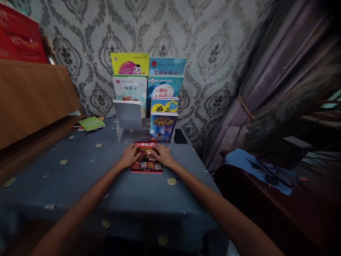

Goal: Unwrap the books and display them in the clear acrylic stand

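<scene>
I am seeing the left hand and right hand resting, grip open, on the red book, which is lying flat on the table before the clear stand. Light, equal pressure should be guarding the book against creasing.

Purple curtain (tied back), patterned wallpaper, red box

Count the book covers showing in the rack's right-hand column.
4, from back to front: a light-blue book, a teal book, a mostly yellow book and a dark-blue book. Others may be hidden behind these.
</scene>
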`<state>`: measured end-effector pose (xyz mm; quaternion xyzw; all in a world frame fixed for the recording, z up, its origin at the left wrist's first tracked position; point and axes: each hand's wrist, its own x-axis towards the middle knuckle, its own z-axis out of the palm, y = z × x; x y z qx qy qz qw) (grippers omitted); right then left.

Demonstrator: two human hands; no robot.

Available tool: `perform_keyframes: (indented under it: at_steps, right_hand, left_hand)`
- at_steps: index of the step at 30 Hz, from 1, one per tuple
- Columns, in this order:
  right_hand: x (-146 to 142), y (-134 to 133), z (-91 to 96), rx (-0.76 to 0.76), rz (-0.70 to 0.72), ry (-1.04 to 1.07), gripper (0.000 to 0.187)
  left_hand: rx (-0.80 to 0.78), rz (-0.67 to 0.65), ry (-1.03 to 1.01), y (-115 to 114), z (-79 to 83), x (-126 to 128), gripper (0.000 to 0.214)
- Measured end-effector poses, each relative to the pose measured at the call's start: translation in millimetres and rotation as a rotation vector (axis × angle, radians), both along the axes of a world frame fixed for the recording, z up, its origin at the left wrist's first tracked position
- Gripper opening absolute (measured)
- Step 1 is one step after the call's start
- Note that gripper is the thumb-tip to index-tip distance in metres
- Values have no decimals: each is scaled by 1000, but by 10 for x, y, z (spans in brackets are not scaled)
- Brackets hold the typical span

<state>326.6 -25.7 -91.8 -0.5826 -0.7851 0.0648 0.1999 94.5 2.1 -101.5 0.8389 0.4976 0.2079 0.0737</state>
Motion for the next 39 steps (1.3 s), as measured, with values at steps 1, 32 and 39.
perform_keyframes:
  at_steps: [1,32,39]
  right_hand:
    - [1,47,7,2,-22,-12,40]
    - [-54,-20,-103,3,-127,-155,53]
    - [-38,-2,-145,-3,-122,-124,52]
  left_hand:
    - [3,8,3,62,0,20,31]
    - [14,14,-101,283,-105,47,41]
    - [-135,-59,-460,362,-58,-44,40]
